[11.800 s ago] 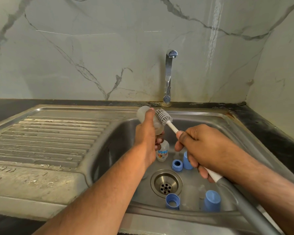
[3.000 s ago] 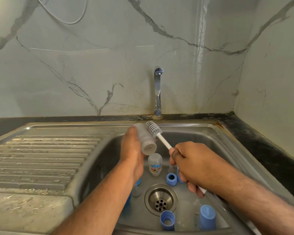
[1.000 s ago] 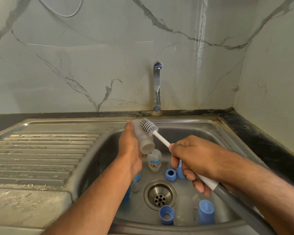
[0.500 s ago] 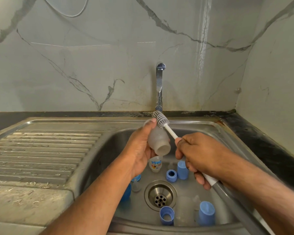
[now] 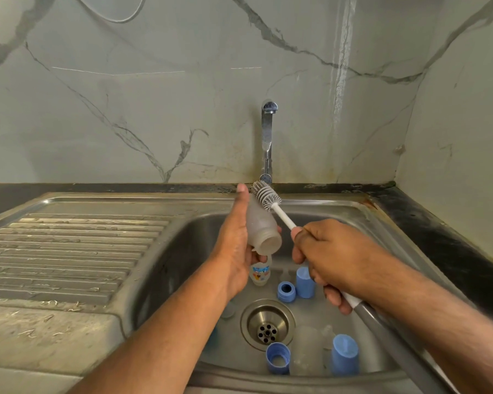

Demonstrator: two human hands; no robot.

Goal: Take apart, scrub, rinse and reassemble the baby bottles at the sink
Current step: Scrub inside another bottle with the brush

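Observation:
My left hand [image 5: 235,248] grips a frosted, capless baby bottle [image 5: 261,228] above the sink basin, its open mouth tilted down toward me. My right hand [image 5: 329,258] holds the white-and-grey handle of a bottle brush; the grey bristle head [image 5: 265,193] lies against the outside of the bottle near its base. Behind my left hand a second small bottle [image 5: 260,273] with a printed label stands in the basin. Blue collars [image 5: 286,291] [image 5: 278,362] and blue caps [image 5: 305,281] [image 5: 345,358] lie around the drain [image 5: 267,324].
The steel sink [image 5: 310,204] has a ribbed, wet draining board [image 5: 66,251] on the left. A chrome tap [image 5: 267,137] rises at the back wall, no water running. A clear cap [image 5: 306,351] lies by the near blue parts. Dark counter runs along the right.
Both hands stayed over the basin. The brush head slid along the outside of the bottle, and the bottle tilted a little with its mouth more toward me.

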